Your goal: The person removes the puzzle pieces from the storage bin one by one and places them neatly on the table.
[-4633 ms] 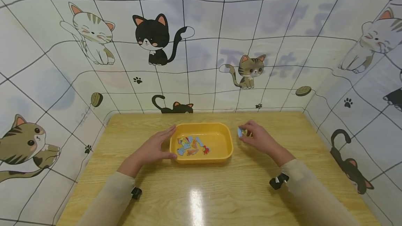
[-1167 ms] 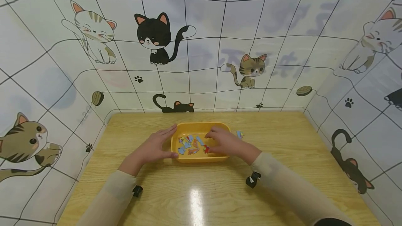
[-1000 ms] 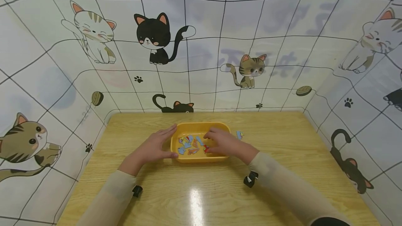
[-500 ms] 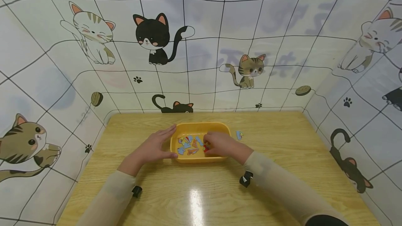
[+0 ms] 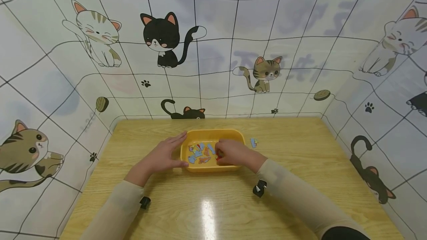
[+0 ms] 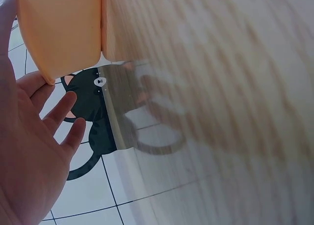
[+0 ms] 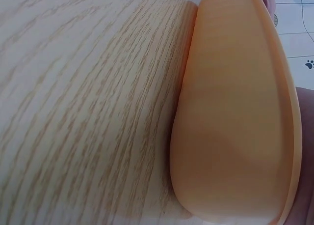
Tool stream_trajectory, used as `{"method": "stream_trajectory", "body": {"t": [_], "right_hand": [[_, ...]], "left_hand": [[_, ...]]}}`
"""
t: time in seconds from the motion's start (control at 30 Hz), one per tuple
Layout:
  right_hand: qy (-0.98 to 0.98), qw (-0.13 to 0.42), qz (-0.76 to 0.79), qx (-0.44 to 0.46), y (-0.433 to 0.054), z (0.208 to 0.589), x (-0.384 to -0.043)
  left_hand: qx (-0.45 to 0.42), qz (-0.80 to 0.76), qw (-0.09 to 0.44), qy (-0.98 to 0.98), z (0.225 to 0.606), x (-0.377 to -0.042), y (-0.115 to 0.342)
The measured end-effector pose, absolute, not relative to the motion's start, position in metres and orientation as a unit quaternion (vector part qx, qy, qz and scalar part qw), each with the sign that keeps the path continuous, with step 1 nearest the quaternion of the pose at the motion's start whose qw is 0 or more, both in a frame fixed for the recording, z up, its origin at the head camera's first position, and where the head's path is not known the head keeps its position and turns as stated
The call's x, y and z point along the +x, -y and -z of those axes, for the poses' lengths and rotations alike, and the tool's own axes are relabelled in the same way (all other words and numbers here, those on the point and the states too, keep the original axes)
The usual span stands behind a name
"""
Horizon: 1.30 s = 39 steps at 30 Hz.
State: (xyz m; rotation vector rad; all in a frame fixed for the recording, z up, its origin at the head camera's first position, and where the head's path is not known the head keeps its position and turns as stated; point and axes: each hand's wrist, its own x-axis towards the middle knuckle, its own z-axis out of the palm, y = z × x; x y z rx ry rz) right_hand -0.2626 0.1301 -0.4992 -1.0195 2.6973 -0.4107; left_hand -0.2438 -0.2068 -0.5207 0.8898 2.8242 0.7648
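Observation:
In the head view, a yellow plastic tray holds several small printed puzzle pieces, mostly light blue and orange, at its left side. My left hand spans the tray's left end, thumb at the front corner and fingers at the back; the left wrist view shows fingertips against the rim, the others spread loosely. Inside the tray, my right hand has its fingers curled round a red puzzle piece, mostly covered by the hand. The right wrist view shows mainly the tray's outer wall.
One blue puzzle piece with a yellow mark lies on the wooden table, just right of the tray. Behind and beside the table stand walls covered with cat prints. A dark wrist device sits at the right cuff.
The right hand has put the blue puzzle piece on the table, moved left into the tray, and curled its fingers onto the red puzzle piece. My left hand has stayed at the tray.

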Motion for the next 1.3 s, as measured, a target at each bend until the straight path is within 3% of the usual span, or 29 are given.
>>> {"method": "stream_trajectory", "body": {"t": [0.6, 1.3], "right_hand": [[-0.913, 0.083, 0.221, -0.333, -0.137, 0.499, -0.268], [-0.890, 0.032, 0.318, -0.324, -0.185, 0.484, -0.268]], "left_hand": [[0.293, -0.254, 0.041, -0.921, 0.517, -0.243, 0.206], [0.289, -0.251, 0.048, -0.923, 0.516, -0.243, 0.207]]}}
